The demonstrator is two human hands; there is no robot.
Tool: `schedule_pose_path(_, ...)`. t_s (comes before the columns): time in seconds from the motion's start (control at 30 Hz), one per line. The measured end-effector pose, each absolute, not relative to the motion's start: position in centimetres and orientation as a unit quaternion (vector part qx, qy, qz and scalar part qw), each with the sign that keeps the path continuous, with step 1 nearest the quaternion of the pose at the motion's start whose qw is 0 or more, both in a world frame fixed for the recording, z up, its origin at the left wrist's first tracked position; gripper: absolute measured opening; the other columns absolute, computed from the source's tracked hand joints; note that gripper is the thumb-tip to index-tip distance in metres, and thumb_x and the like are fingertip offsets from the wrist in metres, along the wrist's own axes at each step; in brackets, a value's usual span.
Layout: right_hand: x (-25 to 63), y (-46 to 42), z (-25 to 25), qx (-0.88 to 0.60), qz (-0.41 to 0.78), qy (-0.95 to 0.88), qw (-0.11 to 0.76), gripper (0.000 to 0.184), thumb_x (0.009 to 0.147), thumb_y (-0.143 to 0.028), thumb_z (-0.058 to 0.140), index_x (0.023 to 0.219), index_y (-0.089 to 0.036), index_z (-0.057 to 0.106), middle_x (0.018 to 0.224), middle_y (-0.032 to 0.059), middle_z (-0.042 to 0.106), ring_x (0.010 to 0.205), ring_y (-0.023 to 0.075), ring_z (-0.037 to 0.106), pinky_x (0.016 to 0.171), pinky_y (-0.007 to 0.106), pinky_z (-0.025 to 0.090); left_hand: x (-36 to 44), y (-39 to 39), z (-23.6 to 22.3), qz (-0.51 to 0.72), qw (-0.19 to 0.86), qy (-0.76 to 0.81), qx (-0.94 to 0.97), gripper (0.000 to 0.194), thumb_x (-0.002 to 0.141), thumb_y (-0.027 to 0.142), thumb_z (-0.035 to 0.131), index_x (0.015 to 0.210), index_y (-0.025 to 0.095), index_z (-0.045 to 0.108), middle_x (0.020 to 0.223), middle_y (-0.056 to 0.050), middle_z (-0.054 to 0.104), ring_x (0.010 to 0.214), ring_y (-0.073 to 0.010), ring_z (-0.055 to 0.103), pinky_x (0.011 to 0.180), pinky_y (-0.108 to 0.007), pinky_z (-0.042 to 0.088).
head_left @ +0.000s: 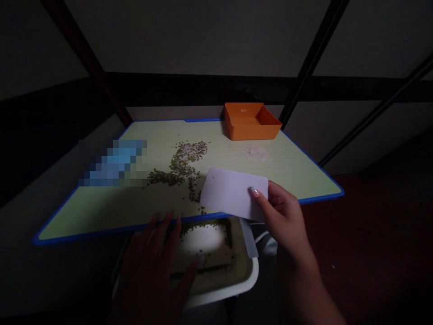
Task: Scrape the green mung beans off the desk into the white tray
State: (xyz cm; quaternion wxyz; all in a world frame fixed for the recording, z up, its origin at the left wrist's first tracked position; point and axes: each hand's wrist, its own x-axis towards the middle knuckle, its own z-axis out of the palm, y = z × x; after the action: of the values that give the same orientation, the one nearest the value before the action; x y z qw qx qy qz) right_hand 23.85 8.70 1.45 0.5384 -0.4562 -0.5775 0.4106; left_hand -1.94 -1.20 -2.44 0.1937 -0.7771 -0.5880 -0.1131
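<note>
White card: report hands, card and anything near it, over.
Right hand gripping card over board's near edge. Left hand open, at same edge. Dark grains scattered left of card; orange box beyond, apart from card. Over.

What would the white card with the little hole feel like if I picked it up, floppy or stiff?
The white card would probably feel fairly stiff: the right hand grips one end, and the rest looks flat, with no clear droop. It looks thin, so it's likely light. Its face seems smooth, so it might be a bit slippery.
</note>
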Motion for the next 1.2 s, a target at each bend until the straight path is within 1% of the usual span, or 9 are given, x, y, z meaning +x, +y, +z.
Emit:
schedule_pose_path(0.17,24.0,8.6,1.4,-0.452,0.403,-0.577,0.549,0.018,0.091,-0.035,0.063,0.088,-0.021,0.073,0.072,0.0005,0.065,0.065,0.0134,0.054,0.053,0.024,0.037,-1.4,-0.9,-2.2,-0.127,0.211,-0.584,-0.773,0.072,0.089,0.049,0.045,0.150,0.012,0.031,0.148,-0.021,0.048,0.138,-0.0381,0.042,0.106,-0.056,0.041)
schedule_pose_path(0.3,24.0,8.6,1.4,-0.446,0.405,-0.581,0.547,0.018,0.092,-0.035,0.062,0.085,-0.021,0.072,0.071,-0.0006,0.062,0.064,0.0121,0.051,0.052,0.024,0.035,-0.9,-1.0,-1.8,-0.132,0.205,-0.586,-0.772,0.067,0.091,0.047,0.043,0.146,0.011,0.035,0.144,-0.021,0.051,0.137,-0.0381,0.043,0.104,-0.057,0.042)
schedule_pose_path(0.47,23.6,8.5,1.3,-0.440,0.421,-0.578,0.543,0.021,0.091,-0.034,0.062,0.078,-0.020,0.066,0.069,-0.0009,0.059,0.064,0.0122,0.049,0.053,0.024,0.035,-0.9,-1.1,-1.8,-0.134,0.208,-0.587,-0.771,0.068,0.091,0.046,0.042,0.147,0.011,0.033,0.145,-0.022,0.049,0.136,-0.0388,0.043,0.104,-0.057,0.041)
schedule_pose_path(0.67,23.0,8.2,1.3,-0.440,0.422,-0.588,0.531,0.021,0.092,-0.034,0.061,0.078,-0.019,0.064,0.068,-0.0018,0.055,0.063,0.0118,0.047,0.053,0.025,0.034,-0.9,-1.1,-1.9,-0.138,0.205,-0.585,-0.772,0.068,0.090,0.049,0.044,0.146,0.011,0.035,0.144,-0.022,0.051,0.137,-0.0392,0.043,0.104,-0.057,0.042)
schedule_pose_path(0.8,22.9,8.1,1.3,-0.435,0.427,-0.593,0.526,0.022,0.093,-0.035,0.060,0.078,-0.019,0.064,0.068,-0.0016,0.056,0.064,0.0119,0.048,0.053,0.025,0.035,-0.9,-1.2,-2.0,-0.136,0.200,-0.591,-0.770,0.068,0.090,0.048,0.045,0.147,0.011,0.035,0.147,-0.022,0.049,0.138,-0.0396,0.042,0.105,-0.058,0.041)
schedule_pose_path(1.0,23.1,8.2,1.4,-0.428,0.426,-0.597,0.528,0.023,0.092,-0.035,0.061,0.075,-0.020,0.062,0.067,-0.0026,0.053,0.061,0.0111,0.045,0.051,0.024,0.034,-1.4,-1.2,-2.2,-0.126,0.200,-0.585,-0.776,0.074,0.089,0.048,0.047,0.152,0.013,0.027,0.150,-0.021,0.046,0.141,-0.0394,0.041,0.106,-0.058,0.040)
schedule_pose_path(1.2,23.5,8.1,1.5,-0.442,0.421,-0.588,0.530,0.024,0.090,-0.037,0.063,0.074,-0.019,0.064,0.065,-0.0021,0.054,0.060,0.0117,0.047,0.050,0.024,0.034,-1.7,-1.0,-2.5,-0.118,0.208,-0.581,-0.778,0.077,0.088,0.049,0.048,0.153,0.013,0.025,0.152,-0.020,0.045,0.141,-0.0384,0.040,0.107,-0.056,0.039)
